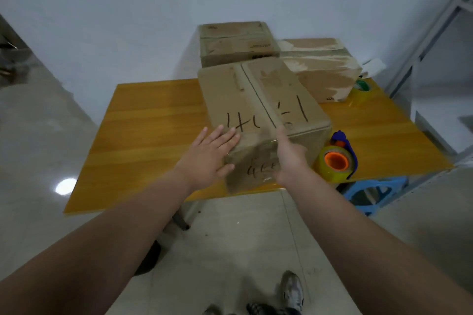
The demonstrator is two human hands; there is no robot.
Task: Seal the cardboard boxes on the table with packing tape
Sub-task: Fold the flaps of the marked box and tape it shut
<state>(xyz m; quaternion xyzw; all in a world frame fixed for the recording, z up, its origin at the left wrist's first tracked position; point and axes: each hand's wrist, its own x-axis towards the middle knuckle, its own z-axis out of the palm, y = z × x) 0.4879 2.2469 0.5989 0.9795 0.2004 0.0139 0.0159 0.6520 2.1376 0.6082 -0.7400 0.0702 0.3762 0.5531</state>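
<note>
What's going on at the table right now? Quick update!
Left hand flat, right hand open, both on marked box. Tape dispenser idle alongside. Nothing blocking.

Green tape roll [363,86] half hidden behind right box [323,69]; rear box [236,42] print blurred; shoes [291,291] cut off at bottom edge.

Marked box [258,105] flaps closed, near table edge.

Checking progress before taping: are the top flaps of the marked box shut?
Shut. Both flaps of the marked box lie flat, meeting along the centre seam.
</note>
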